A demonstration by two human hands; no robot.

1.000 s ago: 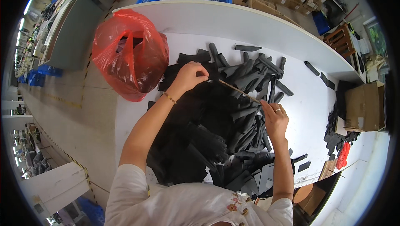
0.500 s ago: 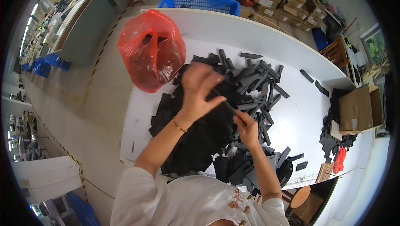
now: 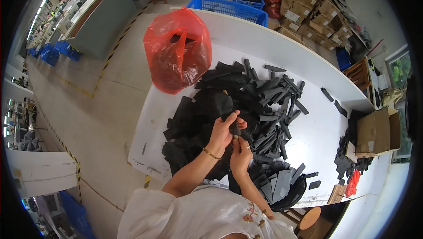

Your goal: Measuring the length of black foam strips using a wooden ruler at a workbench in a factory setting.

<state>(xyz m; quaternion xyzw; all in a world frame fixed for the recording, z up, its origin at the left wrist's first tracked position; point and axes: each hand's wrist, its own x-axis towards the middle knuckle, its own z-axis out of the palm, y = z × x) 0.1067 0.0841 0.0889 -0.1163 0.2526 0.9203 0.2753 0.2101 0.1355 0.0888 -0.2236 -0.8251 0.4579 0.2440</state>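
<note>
Near: my right hand [image 3: 240, 156] is up against the left, thumb and fingers pinched narrow on a small pale bit, which I read as the end of a stick [image 3: 235, 137]; most of it is hidden. Just past it, my left hand [image 3: 223, 132], bracelet [image 3: 212, 153] at the wrist, has its fingers curled round a black strip [image 3: 235, 128], thumb laid along it. Strip location: between the two hands, held above the middle of the black pile [image 3: 189, 126]. A tan tip [image 3: 225, 92] shows farther up; whether it belongs to the same stick, I cannot tell.

Step in hand, my judgement: working the strip against the stick, left gripping cloth, right steadying the end. The next move calls for a firm right pinch and an even left grip, strip and stick kept in line; a loose hold could let the cloth slip or bunch.

Around: flat grey pieces [image 3: 282, 184] near right, by the bench [image 3: 319, 137] edge. Beyond my hands, rolls [image 3: 273, 91] lie heaped to the right; a red bag [image 3: 178, 62] stands at far left.

Far: back panel [image 3: 286, 45], blue basket [image 3: 229, 12] behind it, cartons [image 3: 308, 14] stacked beyond.
</note>
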